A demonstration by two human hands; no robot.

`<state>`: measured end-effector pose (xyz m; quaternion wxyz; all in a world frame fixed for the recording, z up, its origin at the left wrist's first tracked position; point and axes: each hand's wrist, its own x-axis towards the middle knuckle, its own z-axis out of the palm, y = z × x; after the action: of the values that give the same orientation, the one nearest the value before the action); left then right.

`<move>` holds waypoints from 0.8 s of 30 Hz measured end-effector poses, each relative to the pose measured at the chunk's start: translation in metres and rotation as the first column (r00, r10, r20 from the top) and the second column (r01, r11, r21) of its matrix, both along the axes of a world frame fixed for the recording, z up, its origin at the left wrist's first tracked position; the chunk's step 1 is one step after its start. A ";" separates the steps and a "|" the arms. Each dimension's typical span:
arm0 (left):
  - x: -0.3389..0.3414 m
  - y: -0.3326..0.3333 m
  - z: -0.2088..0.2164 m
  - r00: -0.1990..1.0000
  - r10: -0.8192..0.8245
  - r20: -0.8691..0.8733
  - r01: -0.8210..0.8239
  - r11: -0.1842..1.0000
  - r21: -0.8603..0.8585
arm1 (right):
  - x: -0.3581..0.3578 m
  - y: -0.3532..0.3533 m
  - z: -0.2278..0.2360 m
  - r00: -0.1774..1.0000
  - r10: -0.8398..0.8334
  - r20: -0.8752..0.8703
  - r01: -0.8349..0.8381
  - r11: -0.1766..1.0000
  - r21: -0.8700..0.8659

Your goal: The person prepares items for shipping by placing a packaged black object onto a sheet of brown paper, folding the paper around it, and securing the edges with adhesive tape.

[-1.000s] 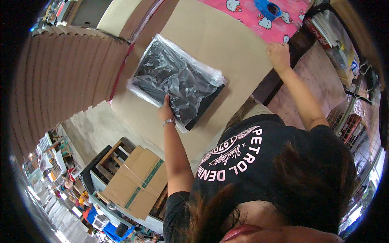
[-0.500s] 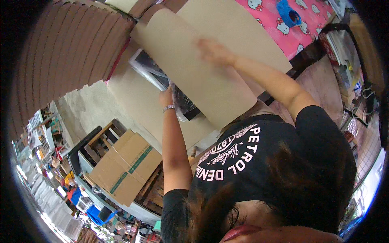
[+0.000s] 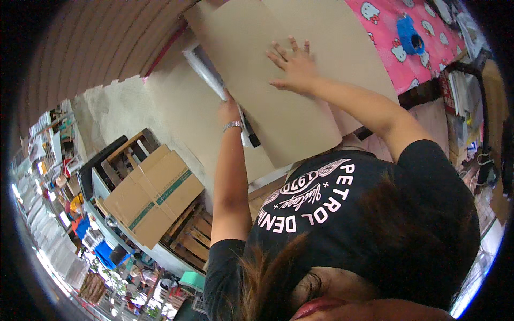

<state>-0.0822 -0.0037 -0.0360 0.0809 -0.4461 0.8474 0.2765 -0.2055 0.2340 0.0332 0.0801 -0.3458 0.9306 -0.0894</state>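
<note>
Fingers spread, my right hand [image 3: 297, 70] rests flat on a large tan paper or thin cardboard sheet [image 3: 241, 51]. Under the left edge of that sheet shows part of a dark, flat thing in clear plastic [image 3: 206, 72]; the sheet hides most of it. My left hand [image 3: 229, 112], with a metal-band watch on the wrist, is closed at the plastic's edge, its fingertips partly hidden. Another tan sheet [image 3: 176, 107] lies beneath, toward the left.
Stacked brown corrugated sheets [image 3: 107, 43] rise at the upper left. A strapped flat carton [image 3: 155, 192] lies on wooden pallets [image 3: 187, 235] at lower left. On pink patterned cloth [image 3: 383, 53] at upper right sits a blue tape dispenser-like object [image 3: 409, 35].
The upper tan sheet now lies flatter and covers more of the plastic-wrapped thing. My right hand, blurred before, has shifted slightly right and spread out on the sheet.
</note>
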 end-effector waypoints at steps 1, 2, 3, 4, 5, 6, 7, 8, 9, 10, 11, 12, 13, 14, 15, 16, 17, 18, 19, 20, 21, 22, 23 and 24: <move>-0.007 0.004 0.004 0.996 0.084 0.017 -0.085 0.994 0.063 | -0.004 0.004 0.000 0.999 0.044 -0.002 -0.044 0.999 0.026; -0.011 0.008 0.009 0.996 0.093 0.011 -0.094 0.993 0.074 | -0.007 0.008 -0.001 0.996 0.088 -0.002 -0.088 0.995 0.051; -0.017 0.017 0.022 0.995 0.099 0.006 -0.099 0.991 0.089 | -0.009 0.010 -0.001 0.996 0.084 0.003 -0.084 0.994 0.066; -0.015 0.020 0.028 0.994 0.114 0.006 -0.114 0.989 0.095 | -0.009 0.009 -0.001 0.996 0.089 0.012 -0.090 0.993 0.071; -0.013 0.018 0.029 0.999 0.050 -0.015 -0.048 0.993 0.107 | -0.009 0.008 0.000 0.995 0.094 0.021 -0.095 0.992 0.077; -0.008 0.014 0.028 0.999 -0.012 -0.037 0.016 0.993 0.117 | -0.008 0.007 0.000 0.995 0.095 -0.001 -0.095 0.991 0.091; -0.006 0.008 0.027 0.999 -0.042 -0.024 0.045 0.990 0.130 | -0.007 0.006 0.001 0.995 0.095 -0.022 -0.093 0.990 0.105; -0.006 0.001 0.026 0.997 -0.073 -0.012 0.074 0.987 0.145 | -0.005 0.005 0.001 0.994 0.096 -0.044 -0.090 0.989 0.120; -0.005 -0.016 0.021 0.971 -0.208 0.122 0.195 0.975 0.110 | -0.002 0.002 0.001 0.993 0.099 -0.061 -0.092 0.990 0.111; 0.004 -0.035 0.015 0.971 -0.236 0.045 0.232 0.969 0.078 | 0.000 0.001 0.000 0.992 0.101 -0.081 -0.092 0.990 0.106; 0.015 -0.060 0.016 0.986 -0.166 0.012 0.166 0.986 0.027 | -0.002 0.002 -0.001 0.990 0.098 -0.103 -0.088 0.991 0.104; 0.027 -0.085 0.018 0.995 -0.095 -0.029 0.094 0.995 -0.023 | 0.000 0.001 -0.001 0.990 0.098 -0.099 -0.087 0.991 0.102; 0.050 -0.100 0.019 0.999 0.033 0.015 -0.031 0.993 -0.118 | 0.000 0.002 -0.002 0.991 0.094 -0.095 -0.084 0.991 0.102; 0.073 -0.116 0.022 0.985 0.168 0.042 -0.156 0.966 -0.208 | -0.002 0.001 -0.001 0.992 0.090 -0.093 -0.081 0.992 0.097; 0.094 -0.120 0.021 0.959 0.260 0.111 -0.211 0.920 -0.330 | -0.005 0.001 0.000 0.993 0.079 -0.090 -0.069 0.992 0.106; 0.108 -0.109 0.021 0.943 0.284 0.173 -0.188 0.885 -0.426 | -0.004 0.003 -0.002 0.994 0.069 -0.080 -0.059 0.991 0.124; 0.115 -0.097 0.018 0.922 0.312 0.231 -0.155 0.842 -0.517 | -0.003 0.005 -0.004 0.996 0.058 -0.069 -0.048 0.989 0.141; 0.116 -0.091 0.020 0.908 0.367 0.202 -0.227 0.837 -0.499 | -0.003 0.005 -0.005 0.994 0.063 -0.087 -0.052 0.990 0.130; 0.115 -0.087 0.022 0.891 0.419 0.175 -0.296 0.827 -0.478 | -0.004 0.006 -0.007 0.992 0.066 -0.105 -0.054 0.991 0.120; 0.114 -0.084 0.025 0.870 0.470 0.148 -0.362 0.814 -0.454 | -0.003 0.008 -0.009 0.990 0.068 -0.124 -0.054 0.992 0.111; 0.117 -0.088 0.027 0.874 0.459 0.159 -0.370 0.841 -0.395 | -0.002 0.007 -0.008 0.990 0.070 -0.125 -0.057 0.993 0.104; 0.120 -0.097 0.032 0.879 0.447 0.168 -0.376 0.864 -0.334 | -0.001 0.006 -0.008 0.989 0.071 -0.127 -0.059 0.994 0.097; 0.122 -0.104 0.035 0.884 0.433 0.176 -0.380 0.885 -0.270 | -0.001 0.006 -0.008 0.989 0.071 -0.129 -0.060 0.994 0.092; 0.125 -0.110 0.037 0.878 0.439 0.190 -0.390 0.887 -0.248 | 0.000 0.005 -0.008 0.989 0.072 -0.129 -0.061 0.995 0.084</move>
<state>0.0425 -0.1137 0.0007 0.0759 -0.6539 0.7390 0.1437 -0.2053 0.2393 0.0255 0.0352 -0.3783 0.9246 -0.0264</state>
